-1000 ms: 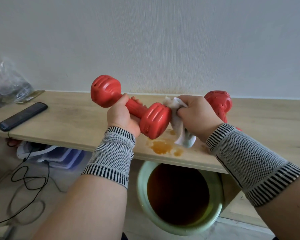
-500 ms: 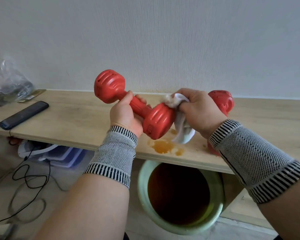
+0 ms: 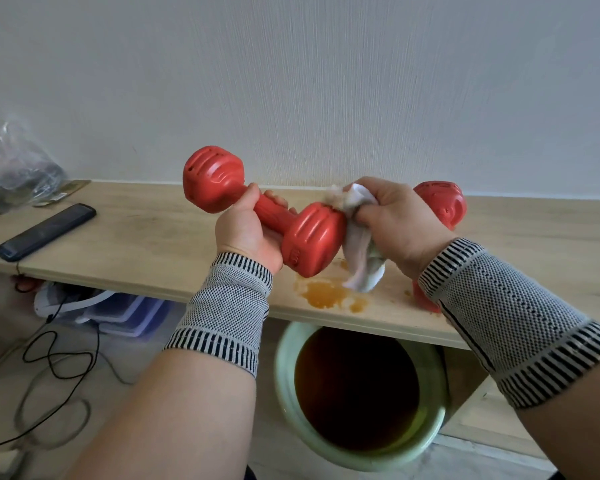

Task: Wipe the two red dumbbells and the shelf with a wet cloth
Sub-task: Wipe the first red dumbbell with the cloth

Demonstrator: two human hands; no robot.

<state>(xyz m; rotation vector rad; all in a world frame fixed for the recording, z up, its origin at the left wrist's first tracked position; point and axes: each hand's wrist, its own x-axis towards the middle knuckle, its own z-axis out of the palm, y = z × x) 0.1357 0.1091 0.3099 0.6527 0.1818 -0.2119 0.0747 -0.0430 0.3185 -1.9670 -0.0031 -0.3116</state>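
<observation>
1. Raised dumbbell (image 3: 264, 216): red, ribbed heads, narrow bar between them. Held in the air above the shelf (image 3: 146, 244), tilted, far head high and left, near head low and right. Judged rigid and moderately heavy for its size; the moulded coating probably turns slick once wet. Best hold: the bar, where a hand closes fully round it.
2. Left hand (image 3: 246, 233): fingers wrapped tight round the bar, thumb along the top; carries the whole weight.
3. Cloth (image 3: 361, 258): white, soft, limp, bunched; a loose tail hangs down towards the shelf. Judged light and easily reshaped to fit the ribs.
4. Right hand (image 3: 399, 223): fingers curled closed on the cloth, pressing its bunched top against the end face of the near head. How much cloth lies between palm and head cannot be told; the hand hides it.
5. Second dumbbell (image 3: 442, 206): red, on the shelf behind the right hand and wrist, largely hidden; whether it stands or leans is unclear. Not held.
6. Shelf: pale wood board along the wall, stiff and flat. An orange spill (image 3: 326, 292) lies near its front edge, under the cloth's tail, not yet wiped.
7. Also present: dark phone (image 3: 45, 232) on the shelf at left; green pot (image 3: 357, 403) below the shelf.
</observation>
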